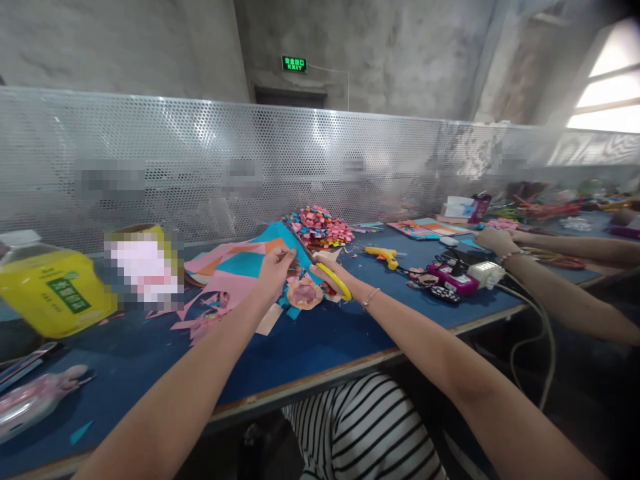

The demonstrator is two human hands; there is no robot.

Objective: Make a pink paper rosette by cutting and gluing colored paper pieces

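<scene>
Paper sheets [237, 283] in pink, orange and blue overlap raggedly; the right hand [344, 275] grips yellow scissors [341, 285], the left hand [277, 265] pinches closed, contents unclear.

The head camera gives one view, from above and just behind the near edge of the blue tabletop [320, 347], facing forward and slightly down across it. It sits close: striped clothing [380, 433] shows below the tabletop's near edge, and the person's left arm [185, 387] and right arm [460, 367] enter large from the bottom of the frame, reaching over the tabletop. The view is wide, taking in the perforated screen [295, 153] behind the tabletop, the wall [390, 53] and exit sign [294, 64] above and farther beyond it, and another person's arms [565, 280] at the tabletop's right side
</scene>
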